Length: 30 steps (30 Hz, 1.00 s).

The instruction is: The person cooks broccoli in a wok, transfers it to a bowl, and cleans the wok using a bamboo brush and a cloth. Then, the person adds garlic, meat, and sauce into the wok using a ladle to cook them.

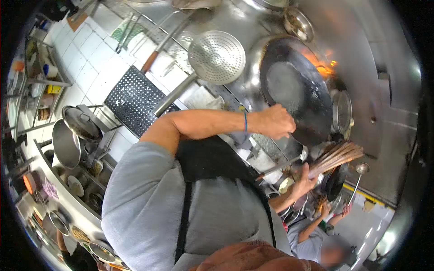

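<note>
My left hand (275,122), with a blue band at the wrist, is closed at the near rim of a large dark wok (312,117). The wok is tilted over the burner, with a pale wet patch in its bottom and orange flame behind its far rim. A bundle of thin bamboo strips, a wok brush (337,158), is in my right hand (304,183), bristles pointing away to the right. The hand is closed around its base, beside the wok. A ladle (289,163) with a wooden handle lies between my two arms.
A perforated strainer (217,57) rests left of the wok near a black perforated mat (135,99). A metal bowl (298,25) stands at the back. At lower right a co-worker (312,235) holds a long ladle (361,169) by another wok (335,183). Pots and shelves line the left.
</note>
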Motion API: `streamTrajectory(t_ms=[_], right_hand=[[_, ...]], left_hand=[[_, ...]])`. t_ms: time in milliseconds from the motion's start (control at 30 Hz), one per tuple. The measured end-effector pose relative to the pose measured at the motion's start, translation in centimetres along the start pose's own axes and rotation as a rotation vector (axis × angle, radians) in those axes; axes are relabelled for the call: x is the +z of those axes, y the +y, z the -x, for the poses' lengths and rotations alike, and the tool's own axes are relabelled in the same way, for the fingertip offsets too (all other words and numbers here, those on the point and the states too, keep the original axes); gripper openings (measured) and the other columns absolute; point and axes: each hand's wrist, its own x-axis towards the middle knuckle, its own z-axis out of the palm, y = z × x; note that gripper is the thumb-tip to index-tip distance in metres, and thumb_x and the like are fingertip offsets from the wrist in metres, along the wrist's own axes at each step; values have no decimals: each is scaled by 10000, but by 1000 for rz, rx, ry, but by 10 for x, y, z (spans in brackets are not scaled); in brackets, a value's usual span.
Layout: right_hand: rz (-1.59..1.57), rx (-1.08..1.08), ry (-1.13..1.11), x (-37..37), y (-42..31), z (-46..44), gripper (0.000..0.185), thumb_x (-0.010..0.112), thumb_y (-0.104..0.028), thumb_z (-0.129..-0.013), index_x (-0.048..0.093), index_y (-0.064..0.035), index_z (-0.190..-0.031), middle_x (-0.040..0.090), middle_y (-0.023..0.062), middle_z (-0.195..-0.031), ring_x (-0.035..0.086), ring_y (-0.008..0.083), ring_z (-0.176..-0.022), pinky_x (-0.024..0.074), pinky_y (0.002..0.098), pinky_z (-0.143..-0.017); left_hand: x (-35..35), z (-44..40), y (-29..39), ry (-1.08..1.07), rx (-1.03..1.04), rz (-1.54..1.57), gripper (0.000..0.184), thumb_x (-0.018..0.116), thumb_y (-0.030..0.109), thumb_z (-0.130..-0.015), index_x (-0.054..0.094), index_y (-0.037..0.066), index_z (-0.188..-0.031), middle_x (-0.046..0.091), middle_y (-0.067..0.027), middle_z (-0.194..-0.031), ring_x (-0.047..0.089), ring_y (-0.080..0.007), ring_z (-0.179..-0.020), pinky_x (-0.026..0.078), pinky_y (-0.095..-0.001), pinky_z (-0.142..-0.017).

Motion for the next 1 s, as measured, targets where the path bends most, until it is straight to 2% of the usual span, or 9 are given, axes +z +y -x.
streamTrajectory(t_ms=[100, 133, 200, 300, 333, 467, 567, 800, 1000], right_hand=[[10, 90, 6, 2, -5, 0, 732, 756, -245, -826, 445, 96, -1394, 564, 221, -1330, 561, 284, -1144, 433, 388, -982], [25, 110, 25, 4, -10, 2, 727, 755, -228, -828, 439, 89, -1401, 581, 215, -1300, 587, 272, -1094, 461, 377, -937], [-116, 238, -56, 2, -29, 10, 704, 745, -147, -834, 422, 62, -1424, 636, 175, -1171, 640, 192, -834, 521, 309, -698], [-111, 96, -32, -1, -5, 0, 663, 733, -107, -840, 439, 47, -1415, 645, 142, -1086, 600, 132, -683, 489, 270, -561], [-139, 89, -56, -3, -1, -1, 647, 738, -117, -839, 454, 46, -1397, 636, 141, -1082, 591, 143, -690, 499, 285, -581], [-249, 99, -41, 4, -3, 1, 564, 730, -101, -842, 504, -20, -1353, 609, 79, -945, 548, 104, -616, 462, 240, -509], [-226, 46, -1, 7, 2, 0, 323, 739, -112, -844, 567, -11, -1098, 595, 56, -780, 557, 138, -521, 423, 273, -380], [-267, 94, -58, 6, -3, 10, 399, 719, -75, -850, 537, -2, -1197, 573, 57, -793, 530, 128, -493, 458, 274, -420], [-315, 130, -6, 2, -10, 20, 406, 725, -85, -850, 539, 0, -1201, 575, 50, -784, 542, 126, -504, 453, 264, -432]], left_hand=[[4, 3, 1, 29, -54, 22, 292, 726, 345, -776, 667, 59, -773, 684, -114, -763, 695, -329, -757, 523, -469, -620], [5, 4, 0, 47, -69, 39, 297, 724, 352, -779, 665, 61, -773, 683, -115, -763, 694, -329, -752, 520, -470, -616], [6, 2, 1, 115, -82, 55, 308, 720, 365, -785, 659, 64, -764, 680, -115, -758, 689, -329, -739, 515, -470, -605], [3, -7, -3, 242, -88, 63, 327, 718, 384, -788, 645, 69, -741, 669, -114, -742, 679, -330, -720, 504, -469, -587], [-3, -10, -3, 268, -96, 75, 331, 718, 388, -789, 641, 71, -735, 664, -114, -735, 675, -330, -718, 501, -468, -583], [-4, -18, -3, 414, -92, 133, 370, 730, 399, -791, 586, 80, -672, 614, -103, -664, 647, -332, -665, 474, -467, -557], [-6, -21, 0, 447, -127, 180, 396, 747, 392, -782, 550, 83, -632, 588, -101, -628, 627, -330, -623, 457, -459, -539], [-6, -34, 6, 626, -195, 228, 433, 787, 371, -760, 514, 82, -590, 560, -112, -595, 592, -332, -563, 439, -432, -499], [-11, -52, 8, 725, -233, 227, 437, 814, 339, -750, 524, 52, -593, 551, -126, -581, 581, -339, -537, 434, -427, -487]])
